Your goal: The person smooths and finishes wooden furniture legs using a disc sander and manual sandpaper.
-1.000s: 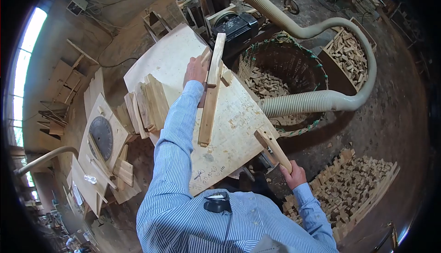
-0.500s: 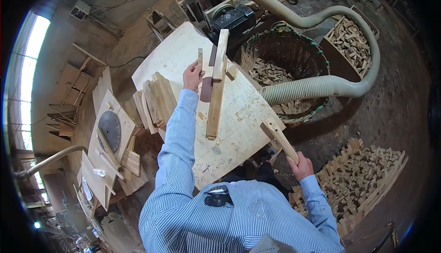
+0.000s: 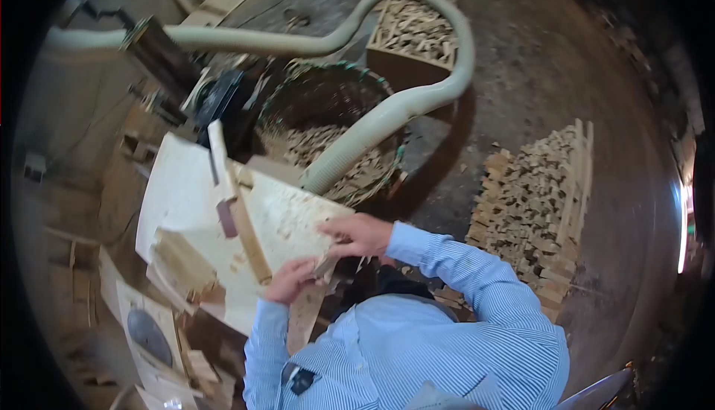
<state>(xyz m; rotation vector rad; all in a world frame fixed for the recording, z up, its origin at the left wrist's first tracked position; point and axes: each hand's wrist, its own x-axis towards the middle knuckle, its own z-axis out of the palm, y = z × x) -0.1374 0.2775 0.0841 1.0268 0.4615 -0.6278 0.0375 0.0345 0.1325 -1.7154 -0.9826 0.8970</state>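
Observation:
A short piece of wood (image 3: pixel 325 265), blurred, is between my hands near the front edge of the pale work table (image 3: pixel 279 216). My left hand (image 3: pixel 293 280) has its fingers closed on the near-left end of that piece. From the right comes my right hand (image 3: pixel 361 235), its thumb at the wood and its fingers reaching over the table. Part of the piece is hidden by my fingers. Beyond my left hand lies a long wooden fence bar (image 3: pixel 252 242) beside a dark reddish insert (image 3: pixel 226 218) in the tabletop.
Boards (image 3: pixel 182 261) are stacked at the table's left side. Behind the table stand a dark motor (image 3: pixel 220 97) and a wicker basket (image 3: pixel 398 149) of offcuts, with a ribbed hose (image 3: pixel 402 108) running over it. Small blocks (image 3: pixel 529 201) are piled on the floor at right.
My left hand has drawn back from beside the fence bar toward my body. My right hand has come in from the table's right corner to meet it. The view has turned right.

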